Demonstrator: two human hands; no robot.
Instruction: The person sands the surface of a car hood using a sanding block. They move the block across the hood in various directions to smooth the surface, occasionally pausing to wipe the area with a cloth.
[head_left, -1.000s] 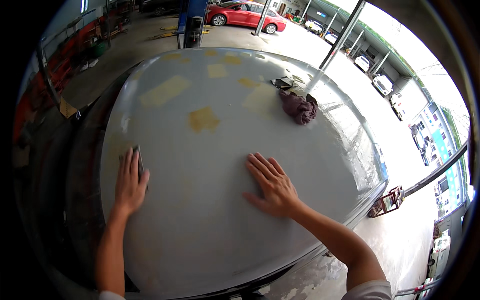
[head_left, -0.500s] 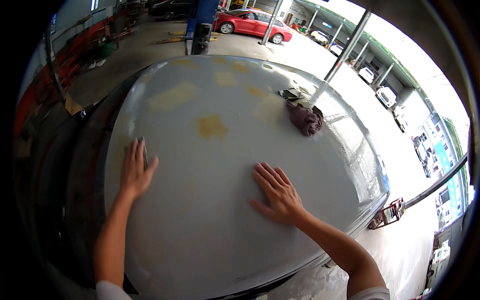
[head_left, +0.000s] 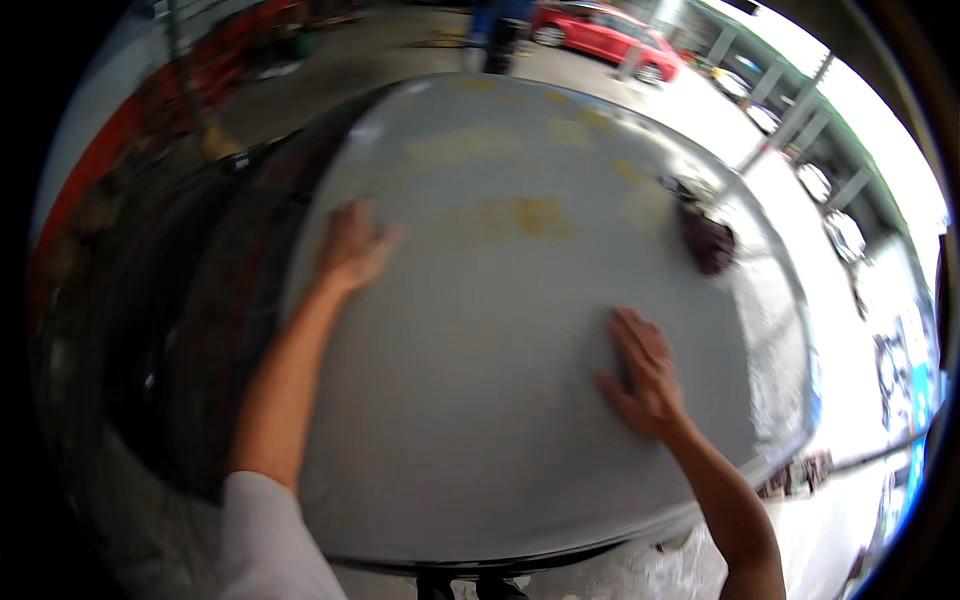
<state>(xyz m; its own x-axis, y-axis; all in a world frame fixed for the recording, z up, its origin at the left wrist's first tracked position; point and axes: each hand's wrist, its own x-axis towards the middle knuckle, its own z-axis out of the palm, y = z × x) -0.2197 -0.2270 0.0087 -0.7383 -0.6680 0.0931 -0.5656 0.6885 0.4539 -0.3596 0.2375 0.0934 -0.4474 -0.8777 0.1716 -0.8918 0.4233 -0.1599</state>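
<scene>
A broad grey car body panel (head_left: 480,380) with yellowish patches spreads under both hands. My left hand (head_left: 355,250) lies on its left part, fingers stretched forward and blurred. A thin dark flat pad shows beneath those fingers in the earlier frame; now it is hardly visible. My right hand (head_left: 645,370) rests palm down on the right part, fingers extended, thumb apart, nothing in it. Beyond the right hand, a crumpled dark purple cloth (head_left: 708,242) lies on the panel. Small dark sheets (head_left: 682,188) lie just behind the cloth.
A wet, shiny strip (head_left: 775,350) runs along the panel's right side. Dark car parts (head_left: 200,330) border it on the left. A blue post (head_left: 497,35) and a red car (head_left: 605,38) stand beyond. A dark red stand (head_left: 800,475) is at the right.
The view has swung left, so everything sits farther right in the picture. My left hand has slid forward along the panel, nearer the yellowish patches. My right hand stays flat on the panel.
</scene>
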